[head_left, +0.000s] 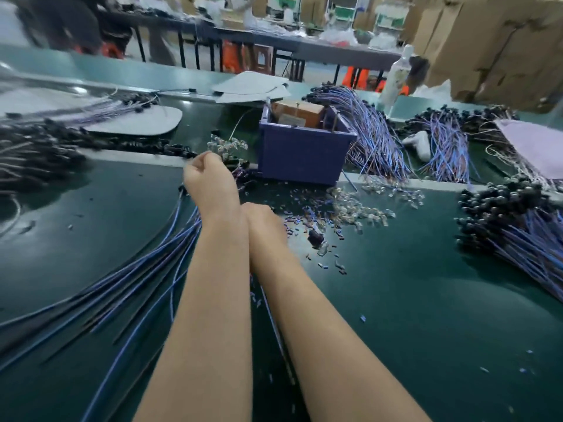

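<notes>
Bare table (426, 315) lies open at the near right. The purple box (304, 153) blocks the way ahead, wire bundles (524, 236) crowd the right edge, and loose wires (122, 287) cover the left.

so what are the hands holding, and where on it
The left hand grips the bundle of blue and black wires near its far end. The right hand is mostly hidden; its hold cannot be told.

Soft overhead glare, motion-blurred, warped edges.
</notes>
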The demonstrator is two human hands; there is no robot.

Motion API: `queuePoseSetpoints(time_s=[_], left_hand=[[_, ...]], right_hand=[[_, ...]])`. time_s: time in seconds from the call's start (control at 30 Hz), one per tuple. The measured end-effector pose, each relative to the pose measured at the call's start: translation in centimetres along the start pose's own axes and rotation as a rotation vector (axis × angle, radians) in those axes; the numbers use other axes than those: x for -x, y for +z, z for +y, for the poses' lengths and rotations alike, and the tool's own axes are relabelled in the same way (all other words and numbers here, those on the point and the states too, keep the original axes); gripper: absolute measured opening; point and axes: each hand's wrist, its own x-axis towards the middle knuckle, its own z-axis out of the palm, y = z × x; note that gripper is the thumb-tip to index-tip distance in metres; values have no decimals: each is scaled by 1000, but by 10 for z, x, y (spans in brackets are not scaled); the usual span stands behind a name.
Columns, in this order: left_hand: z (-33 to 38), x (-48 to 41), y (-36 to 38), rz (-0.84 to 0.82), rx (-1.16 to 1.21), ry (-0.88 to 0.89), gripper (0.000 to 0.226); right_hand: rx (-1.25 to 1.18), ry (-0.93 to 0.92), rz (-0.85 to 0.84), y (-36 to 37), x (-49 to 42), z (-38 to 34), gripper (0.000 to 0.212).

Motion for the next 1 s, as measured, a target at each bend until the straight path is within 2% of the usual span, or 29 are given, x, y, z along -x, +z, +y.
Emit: queuePoseSetpoints(time_s=[0.17, 0.27, 0.47, 0.63, 0.7, 0.87, 0.93, 1.0], left_hand=[[-6, -10, -7, -193, -44, -344, 13], [-13, -13, -8, -202, -25, -405, 9], [-14, -22, -1, -138, 34, -397, 15], [-18, -29, -5, 70, 200, -318, 15], [-19, -29, -5, 104, 248, -294, 12], [-22, -27, 0, 101, 226, -285, 21], [-23, -26, 2, 121, 184, -273, 12], [-23, -24, 4, 137, 163, -253, 12]], right_hand=[[114, -11, 35, -7, 0, 8, 10], [149, -16, 93, -2, 1, 12, 22], [195, -6, 107, 2, -1, 10, 30], [246, 98, 95, -12, 0, 28, 38], [260, 131, 90, -18, -1, 35, 38], [16, 118, 224, -31, -4, 44, 25], [-76, 51, 310, -40, -3, 49, 17], [-87, -3, 345, -53, -2, 56, 24]])
